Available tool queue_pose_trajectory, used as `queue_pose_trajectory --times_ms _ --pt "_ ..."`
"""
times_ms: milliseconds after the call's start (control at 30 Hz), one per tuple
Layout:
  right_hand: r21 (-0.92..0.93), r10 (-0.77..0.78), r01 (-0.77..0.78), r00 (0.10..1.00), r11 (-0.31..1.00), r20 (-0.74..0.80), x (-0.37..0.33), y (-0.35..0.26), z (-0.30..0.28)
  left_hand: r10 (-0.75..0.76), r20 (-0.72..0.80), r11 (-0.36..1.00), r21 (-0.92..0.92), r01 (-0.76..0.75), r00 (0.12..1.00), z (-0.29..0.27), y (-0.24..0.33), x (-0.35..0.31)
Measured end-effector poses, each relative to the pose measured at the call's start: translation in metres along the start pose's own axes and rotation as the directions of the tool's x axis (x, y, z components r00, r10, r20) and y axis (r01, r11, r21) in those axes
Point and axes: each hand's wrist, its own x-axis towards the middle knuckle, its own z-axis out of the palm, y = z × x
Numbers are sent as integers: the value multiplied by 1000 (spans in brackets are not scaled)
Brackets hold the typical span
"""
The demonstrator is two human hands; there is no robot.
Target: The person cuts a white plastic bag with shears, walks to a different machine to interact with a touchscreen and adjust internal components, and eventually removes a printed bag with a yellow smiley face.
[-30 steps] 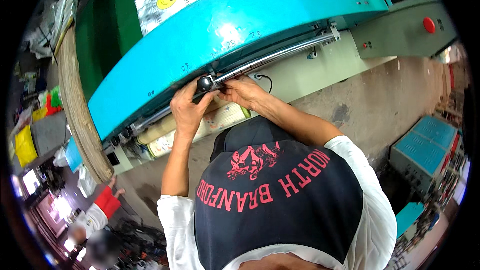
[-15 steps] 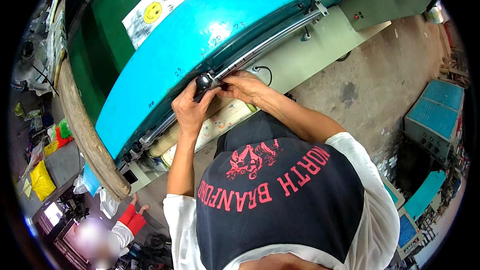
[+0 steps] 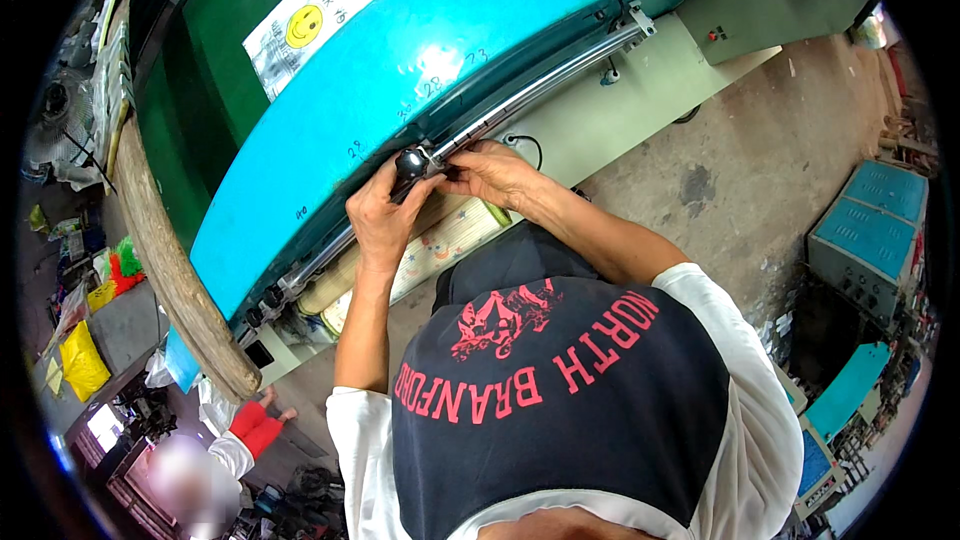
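Note:
A long shiny metal rod (image 3: 540,85) runs along the lower edge of a turquoise machine cover (image 3: 330,130). A small clamp with a round black knob (image 3: 411,163) sits on this rod. My left hand (image 3: 380,215) has its fingers curled round the knob, thumb on the near side. From the right, my right hand (image 3: 497,176) reaches beneath the rod beside the clamp. Its fingers are bent together close to the left fingertips; whatever they grip is hidden.
Under the rod lies a pale patterned roll (image 3: 430,250). A rough wooden pole (image 3: 165,240) slants along the left. A black cable (image 3: 538,145) loops from the pale machine panel (image 3: 640,80). At lower left, another person's red-clothed leg (image 3: 258,427) shows; a turquoise cabinet (image 3: 870,235) stands right.
Both hands stay at the clamp, with only a very slight shift to the right along with the knob. The other person at lower left has moved a little.

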Motion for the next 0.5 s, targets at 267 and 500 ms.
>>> queue_pose_trajectory --times_ms 267,500 --pt "-15 3 -3 1000 1000 -25 0 -2 -1 12 -53 995 99 -6 999 5 -1 0" --pt "-56 30 -32 999 998 -41 7 3 -13 24 -51 986 165 -15 998 -1 8 2"
